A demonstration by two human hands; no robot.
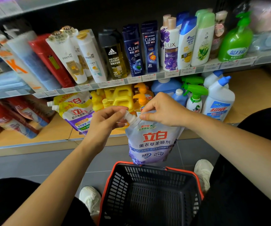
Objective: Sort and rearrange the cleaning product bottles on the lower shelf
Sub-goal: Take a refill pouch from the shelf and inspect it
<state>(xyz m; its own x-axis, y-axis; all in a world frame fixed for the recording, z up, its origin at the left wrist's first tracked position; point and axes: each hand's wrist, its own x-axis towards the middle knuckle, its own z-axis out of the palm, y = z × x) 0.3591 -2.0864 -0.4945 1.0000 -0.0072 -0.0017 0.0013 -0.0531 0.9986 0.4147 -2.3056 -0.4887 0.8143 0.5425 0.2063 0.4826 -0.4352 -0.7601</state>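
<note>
Head view, live: holding a lavender softener pouch (152, 142) up in mid-air, nearer than the front edge of the lower shelf (53, 132) and right over the far rim of the basket (147, 173). Pinching the white cap (129, 116) with the left hand (106, 121), thumb and curled fingers closed round it. Gripping the pouch's top right corner with the right hand (160, 110), fingers folded over the seam. Cannot tell whether the pouch's bottom touches the basket rim or hangs just above it.

Scanning the lower shelf, left to right: red packs (9, 118) at the far left, then a strip of bare wood, then yellow-and-purple pouches (77, 115) leaning with spouts to the left. Next, yellow jugs (120, 98) packed tight, orange pump bottles (141, 98) just beside them, a blue jug (165, 86) behind, green trigger sprayers (195, 97), and white angled-neck bottles (219, 101) at the right. More bare wood along the front lip under the hands, and again right of the white bottles.

Overhead, the upper shelf (147, 77) jutting out low above the bottle tops, leaving tight headroom. Down near, grey floor (33, 165) open to the left of the basket, and white shoes (90, 198) on either side of it.
</note>
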